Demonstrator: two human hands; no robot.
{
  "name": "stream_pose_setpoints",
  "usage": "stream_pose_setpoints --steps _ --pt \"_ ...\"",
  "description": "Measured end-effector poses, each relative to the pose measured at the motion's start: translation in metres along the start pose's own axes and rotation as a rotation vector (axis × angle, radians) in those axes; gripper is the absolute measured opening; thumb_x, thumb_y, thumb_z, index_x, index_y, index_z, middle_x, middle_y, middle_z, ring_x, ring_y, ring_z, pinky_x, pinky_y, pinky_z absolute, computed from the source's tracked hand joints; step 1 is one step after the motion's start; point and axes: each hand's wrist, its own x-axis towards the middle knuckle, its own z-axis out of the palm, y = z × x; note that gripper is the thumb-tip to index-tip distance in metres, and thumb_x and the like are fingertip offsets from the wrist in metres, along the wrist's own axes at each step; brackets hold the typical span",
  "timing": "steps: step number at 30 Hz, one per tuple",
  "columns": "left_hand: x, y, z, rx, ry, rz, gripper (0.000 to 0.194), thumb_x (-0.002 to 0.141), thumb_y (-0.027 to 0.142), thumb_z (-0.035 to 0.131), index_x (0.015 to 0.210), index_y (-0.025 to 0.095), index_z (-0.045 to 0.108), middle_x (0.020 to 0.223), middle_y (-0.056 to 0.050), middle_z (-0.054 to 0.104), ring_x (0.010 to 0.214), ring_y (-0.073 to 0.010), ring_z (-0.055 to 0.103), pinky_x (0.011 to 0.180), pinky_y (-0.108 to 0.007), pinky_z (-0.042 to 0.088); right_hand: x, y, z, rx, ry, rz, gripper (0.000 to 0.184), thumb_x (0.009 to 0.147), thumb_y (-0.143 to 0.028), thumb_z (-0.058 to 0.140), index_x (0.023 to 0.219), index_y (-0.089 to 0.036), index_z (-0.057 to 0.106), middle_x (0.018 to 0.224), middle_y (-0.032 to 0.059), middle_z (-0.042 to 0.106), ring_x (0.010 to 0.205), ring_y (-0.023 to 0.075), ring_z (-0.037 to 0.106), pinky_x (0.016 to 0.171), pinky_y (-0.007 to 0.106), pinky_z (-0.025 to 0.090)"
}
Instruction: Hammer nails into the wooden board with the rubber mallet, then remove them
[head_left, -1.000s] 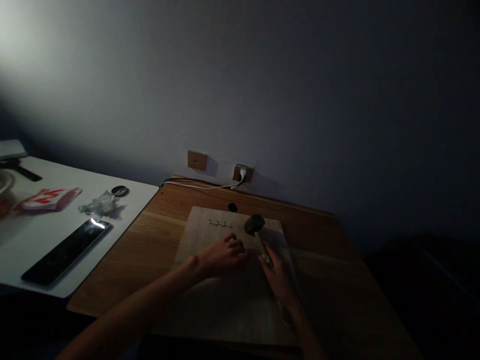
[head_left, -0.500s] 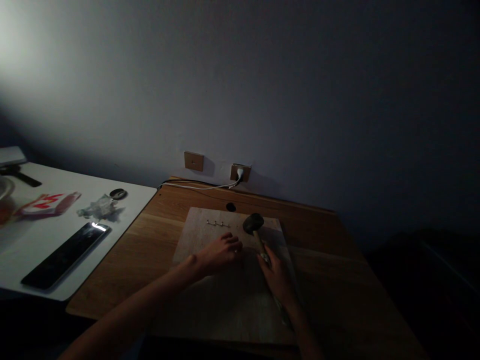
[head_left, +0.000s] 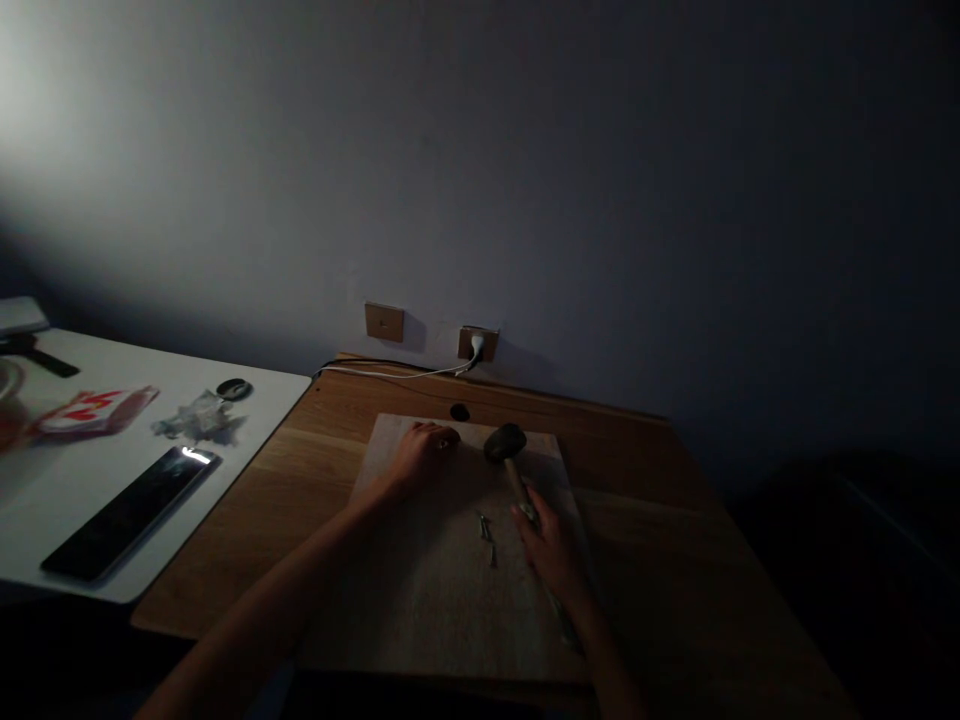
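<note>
A pale wooden board (head_left: 420, 600) lies on a brown wooden desk (head_left: 300, 500). My left hand (head_left: 420, 452) rests near the board's far edge with its fingers curled, covering the row of nails that stand there. My right hand (head_left: 553, 548) is closed round the handle of a dark-headed hammer (head_left: 505, 444), whose head sits on the board's far right. A few loose nails (head_left: 485, 530) lie on the board just left of my right hand.
A white table (head_left: 75, 480) adjoins on the left with a dark phone (head_left: 124, 512), a red-and-white packet (head_left: 94, 408), crumpled wrapping (head_left: 195, 415) and a small round object (head_left: 233, 388). A wall socket (head_left: 477, 343) holds a white cable. The right side is dark.
My left hand has moved from the middle of the board up to its far edge, over the row of nails, uncovering loose nails. The right hand and hammer have barely moved.
</note>
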Motion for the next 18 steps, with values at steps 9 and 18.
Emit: stream_pose_setpoints --steps 9,18 --pt "-0.0011 0.0029 -0.0041 0.054 -0.030 0.071 0.018 0.087 0.016 0.063 0.098 0.024 0.074 0.098 -0.004 0.076 0.095 -0.0210 0.068 0.092 -0.035 0.045 -0.0009 -0.0027 0.0003 -0.013 0.035 0.009 0.062 0.087 -0.059 0.054 0.130 -0.016 0.068 0.091 0.0089 0.076 0.089 0.0279 0.073 0.077 0.038 0.059" --pt "0.0003 0.0032 0.0009 0.084 -0.006 0.057 0.015 0.086 0.015 0.063 0.093 0.025 0.073 0.095 -0.004 0.076 0.093 -0.0214 0.067 0.091 -0.037 0.044 -0.0001 -0.0084 -0.0007 -0.051 0.059 -0.028 0.060 0.086 -0.059 0.054 0.126 -0.017 0.070 0.091 0.0090 0.075 0.092 0.0277 0.072 0.080 0.039 0.058"
